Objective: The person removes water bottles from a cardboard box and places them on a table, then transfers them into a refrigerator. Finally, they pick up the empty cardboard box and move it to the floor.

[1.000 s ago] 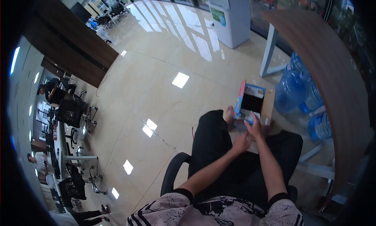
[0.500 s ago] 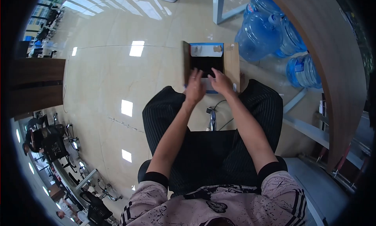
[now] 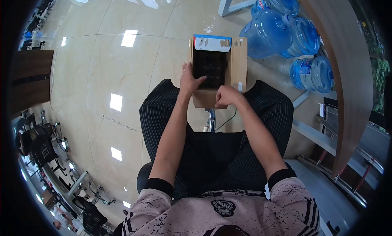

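Observation:
An open cardboard box (image 3: 239,64) stands between my knees, its flaps folded out. Its far flap (image 3: 212,44) is white and blue with torn brown patches. Inside lies something dark with a faint grid pattern (image 3: 210,68), which I cannot make out. My left hand (image 3: 190,80) grips the near left corner, fingers outside the wall and thumb over the opening. At the near right corner my right hand (image 3: 230,96) is closed, its curled fingers against the near flap (image 3: 204,100). Whether they pinch the flap's edge is partly hidden.
Several large blue water bottles (image 3: 267,33) stand right of the box, beside a wooden tabletop (image 3: 351,72) on metal legs. A chrome chair leg (image 3: 211,121) and a green cable lie below the box. Office chairs (image 3: 43,148) are at the far left on the tiled floor.
My hands have moved apart from over the opening, the left to the box's left wall, the right to the near flap. The near flap now hangs outward, and more of the dark inside shows.

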`<state>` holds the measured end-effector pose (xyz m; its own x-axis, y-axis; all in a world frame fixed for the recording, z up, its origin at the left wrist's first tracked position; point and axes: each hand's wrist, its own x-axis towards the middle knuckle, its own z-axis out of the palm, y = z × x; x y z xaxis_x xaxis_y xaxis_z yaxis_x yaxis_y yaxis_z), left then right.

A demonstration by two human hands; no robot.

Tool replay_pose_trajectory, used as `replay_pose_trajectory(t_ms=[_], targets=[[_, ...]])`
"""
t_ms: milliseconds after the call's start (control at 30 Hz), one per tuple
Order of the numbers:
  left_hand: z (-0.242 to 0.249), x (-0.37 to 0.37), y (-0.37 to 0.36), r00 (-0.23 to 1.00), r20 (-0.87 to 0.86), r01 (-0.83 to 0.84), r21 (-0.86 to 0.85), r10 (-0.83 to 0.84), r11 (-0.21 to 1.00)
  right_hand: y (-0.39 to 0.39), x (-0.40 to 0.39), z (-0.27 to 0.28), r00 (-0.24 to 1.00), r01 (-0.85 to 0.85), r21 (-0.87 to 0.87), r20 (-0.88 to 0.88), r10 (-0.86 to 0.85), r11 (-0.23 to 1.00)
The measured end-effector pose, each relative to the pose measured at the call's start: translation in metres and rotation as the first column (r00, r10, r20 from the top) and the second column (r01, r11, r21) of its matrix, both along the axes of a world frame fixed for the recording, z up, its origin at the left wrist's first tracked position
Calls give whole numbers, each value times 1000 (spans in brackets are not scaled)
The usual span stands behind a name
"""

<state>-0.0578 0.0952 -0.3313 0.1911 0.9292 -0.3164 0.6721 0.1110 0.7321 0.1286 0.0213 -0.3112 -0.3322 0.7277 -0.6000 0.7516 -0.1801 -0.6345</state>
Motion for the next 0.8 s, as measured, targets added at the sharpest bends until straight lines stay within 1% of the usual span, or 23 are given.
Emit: replay_pose_trajectory(t_ms=[33,67,100,133,167,200,233,267,300,333,367,400,433,467,500,533,567,600,633,700,733,767,800], targets=[[-3,-1,-5,998,-2,58,94,-58,994,-8,-6,4,998,-24,109,55,18,994],[-6,-3,-12,999,5,49,95,-50,994,-9,-12,9,994,72,67,80,-77,995],[-10,-3,-21,993,-47,116,232,-108,966,-7,-15,8,994,62,68,88,-68,996],[-9,-3,-25,982,-107,183,359,-154,915,-5,-19,8,990,88,32,106,-91,996],[-9,-6,-24,985,-99,171,358,-144,918,-4,-19,7,986,115,-6,124,-114,993],[-10,-10,-19,970,-120,239,309,-211,921,-1,-16,5,986,106,-7,132,-104,994],[-8,-14,-16,951,-136,304,256,-277,918,8,-13,10,979,202,-144,68,-194,969],[-7,-15,-14,956,-128,290,254,-265,923,18,-10,11,957,283,-285,19,-290,916],[-6,-17,-14,942,-168,323,231,-289,918,27,-9,9,960,273,-289,27,-277,917],[-3,-18,-14,926,-206,356,207,-315,911,36,-9,7,869,452,-286,-72,-490,845],[4,-17,-14,931,-200,345,205,-306,916,48,-8,3,721,611,-300,-170,-671,733],[11,-15,-15,928,-207,343,157,-309,926,57,-8,-4,728,606,-298,-165,-665,737],[14,-12,-18,926,-213,340,106,-313,934,64,-6,-18,614,690,-326,-208,-762,646],[10,-12,-21,929,-209,332,103,-306,938,72,-5,-32,484,759,-361,-246,-840,543],[6,-12,-23,943,-177,310,167,-281,936,81,0,-43,491,755,-362,-242,-837,547],[3,-13,-25,955,-146,287,229,-259,930,90,8,-54,564,774,-173,-248,-787,609],[4,-13,-26,957,-147,279,224,-251,934,99,9,-56,636,759,21,-239,-734,651],[4,-12,-28,969,-106,244,260,-223,934,108,11,-58,531,827,25,-364,-765,561],[7,-10,-29,978,-62,208,291,-198,934,117,11,-46,412,886,14,-480,-775,463],[9,-7,-30,980,-54,198,283,-191,938,131,10,-30,310,936,80,-651,-693,343],[7,-6,-31,983,-64,184,325,-173,927,140,19,-41,376,918,173,-661,-649,356],[5,-4,-31,985,-75,171,369,-154,914,145,23,-40,375,919,172,-655,-656,353],[4,-3,-31,985,-73,174,364,-158,915,150,26,-39,535,845,280,-481,-695,456]])
